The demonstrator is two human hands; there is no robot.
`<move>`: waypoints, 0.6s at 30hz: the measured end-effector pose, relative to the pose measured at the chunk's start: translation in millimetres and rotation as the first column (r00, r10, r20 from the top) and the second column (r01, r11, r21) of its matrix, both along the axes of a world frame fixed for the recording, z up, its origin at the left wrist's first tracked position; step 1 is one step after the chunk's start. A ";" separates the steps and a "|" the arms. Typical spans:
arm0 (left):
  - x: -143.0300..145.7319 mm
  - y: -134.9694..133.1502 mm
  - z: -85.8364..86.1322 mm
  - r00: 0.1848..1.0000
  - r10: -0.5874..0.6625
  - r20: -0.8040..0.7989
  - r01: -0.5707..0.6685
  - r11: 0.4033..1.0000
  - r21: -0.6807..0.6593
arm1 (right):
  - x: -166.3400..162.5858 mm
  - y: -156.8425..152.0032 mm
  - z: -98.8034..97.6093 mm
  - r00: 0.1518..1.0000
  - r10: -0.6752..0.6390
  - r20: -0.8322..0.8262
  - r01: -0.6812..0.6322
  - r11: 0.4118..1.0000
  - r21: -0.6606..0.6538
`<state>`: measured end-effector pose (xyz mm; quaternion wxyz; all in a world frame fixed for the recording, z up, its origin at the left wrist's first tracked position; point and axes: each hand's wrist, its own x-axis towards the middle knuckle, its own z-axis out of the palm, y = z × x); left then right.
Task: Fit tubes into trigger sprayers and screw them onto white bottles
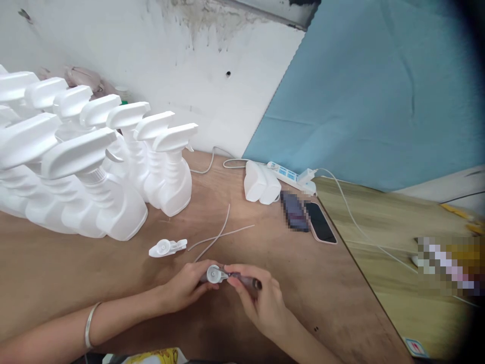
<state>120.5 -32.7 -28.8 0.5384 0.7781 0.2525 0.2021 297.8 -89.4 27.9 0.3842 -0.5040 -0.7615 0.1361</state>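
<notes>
My left hand [197,283] is closed around a spray trigger head [214,274], its round white collar facing up. My right hand [263,296] grips a grey-brown cylindrical piece with a dark round end [250,282], right beside the collar. Fingers cover where the two pieces meet, so I cannot tell whether that piece is a tool handle or part of the head. Beyond my left hand, another white trigger head [168,247] lies on the wooden table [182,313]. Two thin crossed tubes [220,235] lie just past my hands.
Rows of white spray bottles [121,207] with trigger heads stand at the left. Two white moulded pieces [262,183] sit by a power strip [290,177] at the back. A phone [322,222] and a blurred dark object [295,211] lie near the right edge.
</notes>
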 end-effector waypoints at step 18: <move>0.9 -4.6 0.6 1.000 0.002 -0.014 -0.002 0.999 0.036 | 4.0 8.0 -1.4 0.838 -0.272 -0.473 0.041 0.896 -0.442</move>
